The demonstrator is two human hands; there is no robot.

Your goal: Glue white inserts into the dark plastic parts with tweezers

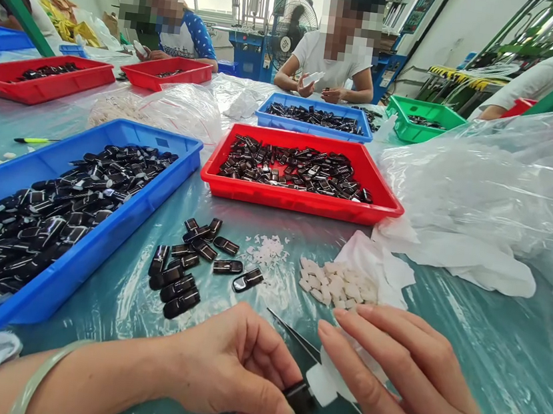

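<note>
My left hand (255, 379) pinches a small glossy black plastic part (296, 404) between thumb and fingers. Against the upper end of that part sits the square white tip of a small white plastic bottle (323, 382). My right hand (406, 384) has its long fingers stretched over the bottle and grips it; its thumb is hidden. Metal tweezers (294, 333) reach out from behind the bottle, their points toward the upper left. Several like black parts (182, 293) lie loose on the table beyond my left hand. A heap of small whitish pieces (340, 282) lies beyond my right fingers.
A blue tray (154, 219) full of black parts stands at left, a red tray (302, 201) of them ahead. White scraps (267, 251) lie between. Clear plastic bags (500, 187) fill the right side. Co-workers sit across the table among more trays, one holding a white bottle (313, 78).
</note>
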